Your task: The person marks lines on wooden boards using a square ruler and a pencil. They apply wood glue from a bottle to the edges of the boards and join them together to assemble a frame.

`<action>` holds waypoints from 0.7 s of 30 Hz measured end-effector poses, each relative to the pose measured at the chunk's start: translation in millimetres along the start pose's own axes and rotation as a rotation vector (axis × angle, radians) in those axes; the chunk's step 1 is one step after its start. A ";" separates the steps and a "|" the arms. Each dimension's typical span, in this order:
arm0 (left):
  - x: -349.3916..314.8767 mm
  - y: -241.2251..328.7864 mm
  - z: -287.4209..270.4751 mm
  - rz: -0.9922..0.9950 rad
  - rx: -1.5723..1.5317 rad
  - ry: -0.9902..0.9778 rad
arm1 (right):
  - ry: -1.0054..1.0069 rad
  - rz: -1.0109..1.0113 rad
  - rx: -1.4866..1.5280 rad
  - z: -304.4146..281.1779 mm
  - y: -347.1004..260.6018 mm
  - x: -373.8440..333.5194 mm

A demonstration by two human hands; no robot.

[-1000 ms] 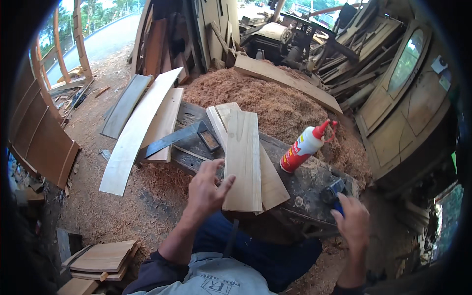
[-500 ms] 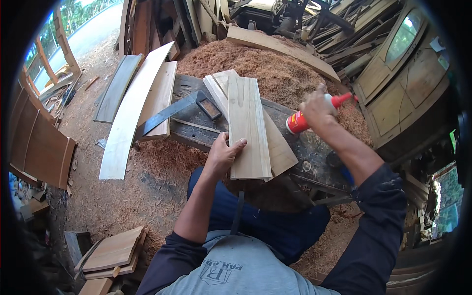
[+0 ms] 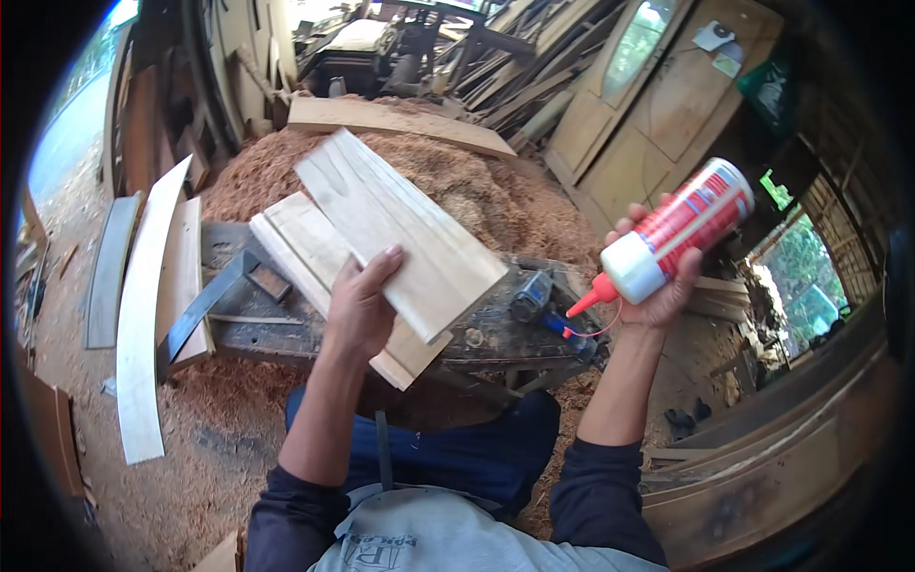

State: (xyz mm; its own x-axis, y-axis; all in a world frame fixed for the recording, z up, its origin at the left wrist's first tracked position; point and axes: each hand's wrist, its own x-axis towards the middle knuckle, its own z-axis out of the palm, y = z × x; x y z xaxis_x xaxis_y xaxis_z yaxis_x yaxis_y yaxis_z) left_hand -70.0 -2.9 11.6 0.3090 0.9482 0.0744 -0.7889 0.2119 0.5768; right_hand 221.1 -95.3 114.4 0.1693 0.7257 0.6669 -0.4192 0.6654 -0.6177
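Note:
My left hand (image 3: 360, 310) grips a flat, light wooden board (image 3: 405, 238), thumb on its upper face, and holds it slanted above the bench. Beneath it lie more pale boards (image 3: 307, 243), partly covered by the held one. Over on the right, my right hand (image 3: 658, 300) has its fingers wrapped around a red and white glue bottle (image 3: 688, 221). The bottle is tipped, its red nozzle (image 3: 593, 292) pointing down and left toward the bench. A small red cap (image 3: 568, 333) dangles beside the nozzle on a thin strap.
The dark worn workbench (image 3: 481, 343) carries a try square (image 3: 205, 307) at left and a blue and black tool (image 3: 537, 300) at right. Long boards (image 3: 143, 324) lean at the bench's left end. Behind it rises a shavings heap (image 3: 429, 181); a wooden door (image 3: 658, 105) stands at far right.
The glue bottle has swung from nozzle up to nozzle down, and its cap now hangs loose. The board in my left hand has turned and tilted left. The view has shifted right.

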 end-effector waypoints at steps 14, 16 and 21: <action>5.6 -98.8 67.6 -0.511 -0.355 -0.030 | 0.002 -0.450 -0.533 83.3 -26.6 -15.2; 6.6 -99.4 65.5 -0.519 -0.358 -0.035 | -0.001 -0.461 -0.560 85.6 -24.8 -15.5; 5.3 -96.5 62.3 -0.521 -0.407 -0.075 | 0.016 -0.451 -0.606 90.9 -21.6 -16.6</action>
State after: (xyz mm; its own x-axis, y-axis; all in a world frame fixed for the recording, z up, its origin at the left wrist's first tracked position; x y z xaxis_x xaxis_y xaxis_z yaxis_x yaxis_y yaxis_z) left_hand 40.9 -33.1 7.0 0.7288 0.6815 -0.0659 -0.6594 0.7245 0.2007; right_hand 146.3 -137.6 154.6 0.2230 0.3596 0.9061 0.2566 0.8750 -0.4105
